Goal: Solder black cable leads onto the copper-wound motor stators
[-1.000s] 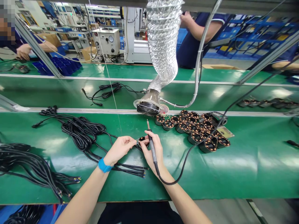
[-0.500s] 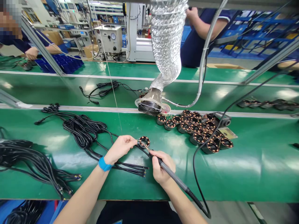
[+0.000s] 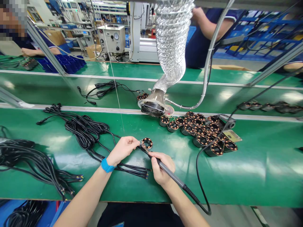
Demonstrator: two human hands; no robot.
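Note:
My right hand (image 3: 163, 167) is closed around the grey handle of a soldering iron (image 3: 170, 174), whose tip points up and left to the near left edge of a motor stator (image 3: 147, 143). That stator is a black ring with copper windings, lying on the green bench. At its left side the fingers of my left hand (image 3: 126, 147) are pinched together on a thin wire (image 3: 140, 144); its far end is too small to make out. A blue band (image 3: 107, 165) circles my left wrist. Black cables (image 3: 132, 168) with bared ends lie beneath and beside my left hand.
Several stators (image 3: 201, 129) stand grouped at the right. A fume extraction hose (image 3: 171, 41) hangs over the bench's middle, ending in a fan hood (image 3: 153, 105). Coiled black cables (image 3: 82, 130) lie left, with another bundle (image 3: 30, 157) farther left. People work behind the bench.
The soldering iron's tip has shifted left and slightly down, from inside the stator's ring to its near left edge. My left hand keeps its pinch. The view has shifted slightly.

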